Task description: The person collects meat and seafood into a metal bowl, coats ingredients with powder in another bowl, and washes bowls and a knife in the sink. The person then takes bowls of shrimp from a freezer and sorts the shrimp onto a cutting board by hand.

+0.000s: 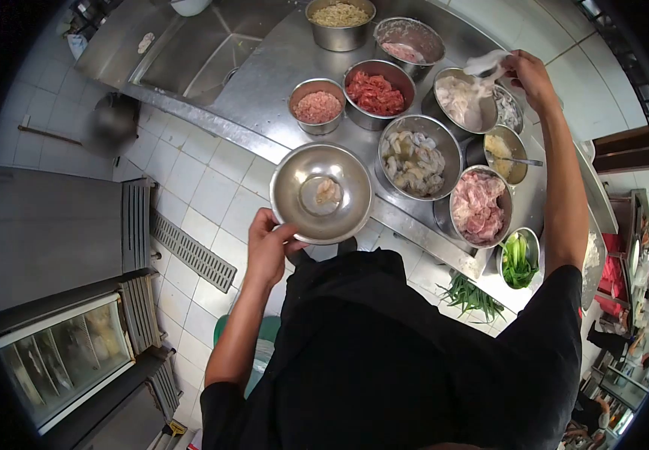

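Observation:
My left hand (268, 244) grips the rim of a round metal bowl (285, 169), thumb over the edge. Inside the bowl lies a small heap of pale pink pieces that look like shrimp (328, 192). My right hand (530, 77) is closed on a pale white, floppy piece (487, 64), whose exact kind I cannot make out. It hangs over a metal tub of whitish pieces (458, 101). Nearby stand a tub of raw shrimp (414, 161), a tub of pink sliced meat (479, 206) and a tub of yellowish paste (500, 146) with a spoon in it.
Further tubs hold red meat (375, 94), minced meat (317, 106) and cut greens (519, 259). A steel sink (197, 56) is set into the counter at the upper left. Below, a drain grate (193, 250) crosses the tiled floor, near a glass-fronted cabinet (65, 360).

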Demonstrator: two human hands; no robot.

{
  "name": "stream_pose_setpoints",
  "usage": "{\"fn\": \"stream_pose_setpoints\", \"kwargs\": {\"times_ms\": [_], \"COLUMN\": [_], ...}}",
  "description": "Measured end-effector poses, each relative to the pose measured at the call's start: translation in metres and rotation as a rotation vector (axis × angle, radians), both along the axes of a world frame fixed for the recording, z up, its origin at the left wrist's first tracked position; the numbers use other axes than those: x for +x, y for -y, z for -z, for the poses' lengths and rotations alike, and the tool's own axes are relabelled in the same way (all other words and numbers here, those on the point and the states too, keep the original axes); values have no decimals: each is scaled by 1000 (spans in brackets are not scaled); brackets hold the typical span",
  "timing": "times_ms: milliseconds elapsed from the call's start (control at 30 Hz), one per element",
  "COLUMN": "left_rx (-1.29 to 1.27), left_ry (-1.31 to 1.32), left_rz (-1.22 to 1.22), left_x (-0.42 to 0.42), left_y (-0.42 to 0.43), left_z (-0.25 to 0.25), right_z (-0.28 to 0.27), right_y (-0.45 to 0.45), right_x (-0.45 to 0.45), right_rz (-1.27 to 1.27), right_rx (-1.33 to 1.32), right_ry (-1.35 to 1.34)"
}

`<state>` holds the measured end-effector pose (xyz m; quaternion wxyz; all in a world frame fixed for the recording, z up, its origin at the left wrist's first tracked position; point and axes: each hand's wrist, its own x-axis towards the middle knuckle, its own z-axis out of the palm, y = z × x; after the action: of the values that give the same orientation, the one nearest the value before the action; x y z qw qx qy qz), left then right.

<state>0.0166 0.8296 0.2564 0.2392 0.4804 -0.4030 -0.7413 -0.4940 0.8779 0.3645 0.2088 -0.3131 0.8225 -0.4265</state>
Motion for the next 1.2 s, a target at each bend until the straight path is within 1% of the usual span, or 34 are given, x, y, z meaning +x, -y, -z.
{"fn": "stream_pose_setpoints", "kwargs": {"times_ms": [33, 100, 133, 167, 233, 333, 367, 433, 500, 533, 600, 633, 700, 733, 767, 833, 867, 900, 967, 1033, 1100, 1133, 1200], "left_rx": [-1, -19, -36, -41, -114, -132, -133, -132, -127, -126, -124, -116, -104, -99, -101, -108, -107, -111, -112, -115, -112, -99, -83], "left_ry": [-10, -30, -44, -49, -85, -124, -122, -114, -100, -88, -64, -38, -44, -58, -78, -90, -92, -97, -126, -149, -166, -154, -144], "left_rz": [11, 24, 48, 42, 128, 183, 197, 179, 201, 202, 196, 175, 165, 158, 152, 141, 145, 141, 173, 180, 187, 196, 206], "left_x": [0, -11, -19, -29, -50, -74, -77, -84, -85, -85, -85, -83, -79, -80, -83, -91, -94, -97, -109, -119, -128, -134, -147], "left_y": [2, 7, 10, 14, 21, 29, 29, 29, 28, 26, 22, 21, 21, 21, 23, 27, 27, 27, 31, 31, 31, 33, 34], "left_z": [-13, -41, -51, -58, -68, -73, -74, -75, -70, -67, -68, -67, -61, -59, -59, -59, -59, -59, -63, -66, -67, -65, -61], "right_z": [-4, -14, -16, -21, -30, -38, -33, -10, 21, 37, 57, 59, 66, 59, 48, 32, 30, 28, -4, -23, -40, -49, -62], "right_y": [0, 0, 0, 0, -1, 1, 2, 3, 10, 11, 21, 25, 26, 26, 24, 23, 25, 25, 20, 17, 14, 11, 7], "right_x": [0, 1, -4, -4, -4, -1, -6, -15, 5, 8, 7, -1, -16, -14, -8, 2, -6, -8, 4, 3, 4, 3, 4], "right_rz": [-3, 106, 85, 79, 109, 149, 163, -13, 2, 15, -49, -56, 27, -16, -23, 107, 67, 64, 54, 77, 80, 57, 44], "right_rx": [-3, -155, -153, -158, -201, -268, -270, -161, -209, -212, -65, -65, -133, -50, -56, -187, -262, -266, -268, -249, -349, -304, -319], "right_ry": [-5, 4, 23, 19, -4, 5, 6, 49, 241, 243, -207, -204, -326, -297, -302, -324, -240, -245, -255, -278, -240, -237, -206]}}
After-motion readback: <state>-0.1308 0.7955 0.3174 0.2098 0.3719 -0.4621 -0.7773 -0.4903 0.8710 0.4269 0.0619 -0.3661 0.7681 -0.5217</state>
